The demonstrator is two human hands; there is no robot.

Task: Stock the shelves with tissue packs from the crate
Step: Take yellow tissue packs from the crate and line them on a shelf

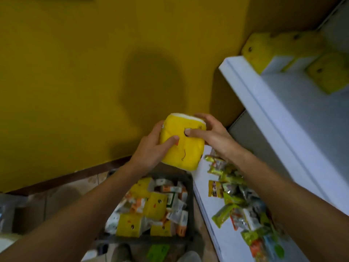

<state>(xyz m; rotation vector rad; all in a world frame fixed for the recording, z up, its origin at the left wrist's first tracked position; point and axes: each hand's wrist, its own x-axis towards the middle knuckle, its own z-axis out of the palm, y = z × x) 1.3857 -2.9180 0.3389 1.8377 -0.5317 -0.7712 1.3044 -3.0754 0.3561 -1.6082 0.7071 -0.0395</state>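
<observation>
Tissue pack, bright yellow soft plastic wrap with a small printed face: held up in mid-air between both hands, above the crate and left of the shelves. White tissue shows at its top end.

Left hand: grips the pack's left side, thumb laid across the front face. Its fingers wrap behind the pack and are hidden.

Right hand: grips the upper right corner, thumb pressed on the front near the print, fingers curled over the top edge. Fingertips behind the pack are not visible.

Both forearms are cut off by the bottom corners of the frame.

Dark plastic crate on the floor directly below the pack: holds more yellow packs jumbled with smaller white and orange packets, print unreadable. The near rim is blurred.

Green flat item at the bottom edge: cannot identify.

White lower shelf just right of the crate: a loose heap of green and orange foil sachets, partly covered by the right forearm.

White upper shelf, up and right of the hands: a row of yellow packs at the back, blurred, the row cut off at the right edge.

Mustard-yellow wall behind, with a soft dark shadow above the pack.
</observation>
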